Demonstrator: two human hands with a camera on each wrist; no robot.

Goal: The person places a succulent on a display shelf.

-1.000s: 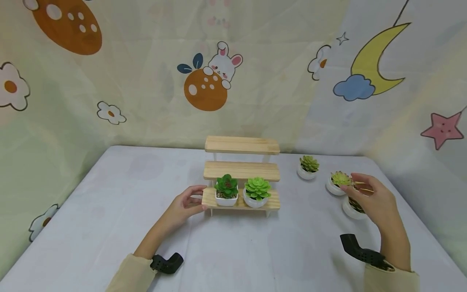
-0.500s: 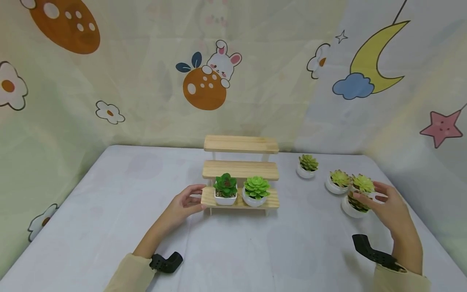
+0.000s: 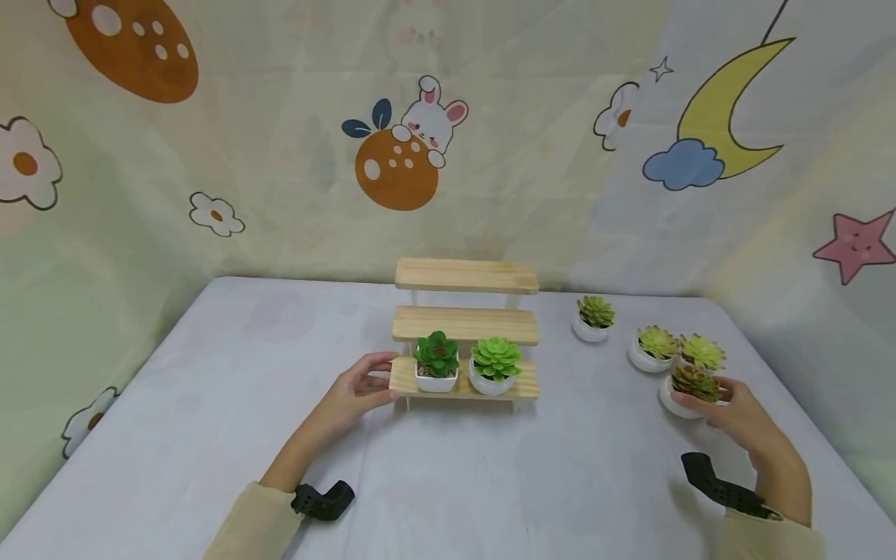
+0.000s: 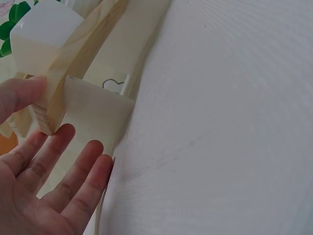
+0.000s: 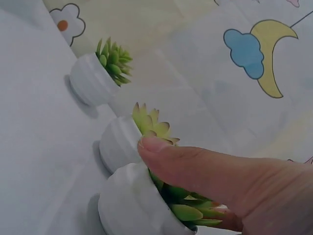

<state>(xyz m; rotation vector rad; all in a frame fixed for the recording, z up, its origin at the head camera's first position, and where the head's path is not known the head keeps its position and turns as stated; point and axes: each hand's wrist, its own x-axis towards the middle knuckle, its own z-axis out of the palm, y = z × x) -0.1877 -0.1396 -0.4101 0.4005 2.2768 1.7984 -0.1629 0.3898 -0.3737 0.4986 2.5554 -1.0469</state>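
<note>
In the head view my left hand (image 3: 360, 383) holds the left end of the lowest tier of a three-tier wooden display stand (image 3: 465, 325). The left wrist view shows its thumb (image 4: 22, 95) on the board and fingertips beneath. That tier bears a dark green succulent in a square white pot (image 3: 436, 383) and a bright green succulent in a round white pot (image 3: 493, 383). At the right, my right hand (image 3: 752, 420) has thumb and fingers round a reddish-green potted succulent (image 3: 695, 383) on the table. Its far fingers are mostly hidden in the right wrist view.
Two yellow-green potted succulents, one left (image 3: 655, 346) and one right (image 3: 702, 354), stand close behind the right hand's pot. Another potted succulent (image 3: 593, 317) sits nearer the stand. A printed cloth (image 3: 280, 140) hangs behind the white table (image 3: 294, 334).
My right hand has moved right and then down from over the yellow-green succulents to the reddish-green one in front. My left hand has stayed at the stand.
</note>
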